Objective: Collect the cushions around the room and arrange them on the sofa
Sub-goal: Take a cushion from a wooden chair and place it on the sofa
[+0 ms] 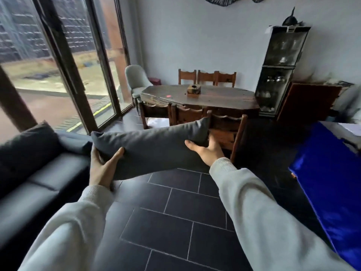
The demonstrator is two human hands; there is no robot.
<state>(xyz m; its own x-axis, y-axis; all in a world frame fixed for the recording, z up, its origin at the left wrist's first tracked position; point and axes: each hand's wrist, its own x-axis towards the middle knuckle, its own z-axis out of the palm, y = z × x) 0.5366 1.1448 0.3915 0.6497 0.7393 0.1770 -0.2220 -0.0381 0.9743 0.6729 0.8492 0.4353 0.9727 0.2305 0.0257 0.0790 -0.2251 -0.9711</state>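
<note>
From the head camera, a grey cushion hangs in the air over the dark tiled floor, held flat between both hands at the near end of the black sofa. The left hand clasps its left end, thumb on top and fingers wrapped around the edge; the right hand supports the right end from beneath, thumb pressed on the upper face and fingers mostly hidden under the fabric, so both hands are closed on the cushion. One dark cushion already leans against the sofa back, and another grey one lies at the far arm. The step in hand looks like carrying this cushion across to the seat; doing it well probably means swinging it left, turning it upright and leaning it against the backrest beside the one already there, squared up rather than dropped flat. Nothing blocks that short path. Further off stand a wooden dining bench ringed by wooden chairs, a pale upholstered chair by the glass doors, a glass display cabinet and, on the right, something draped in bright blue cloth; the nearest chair sits just behind the cushion's right end and could snag it on a wide swing.
</note>
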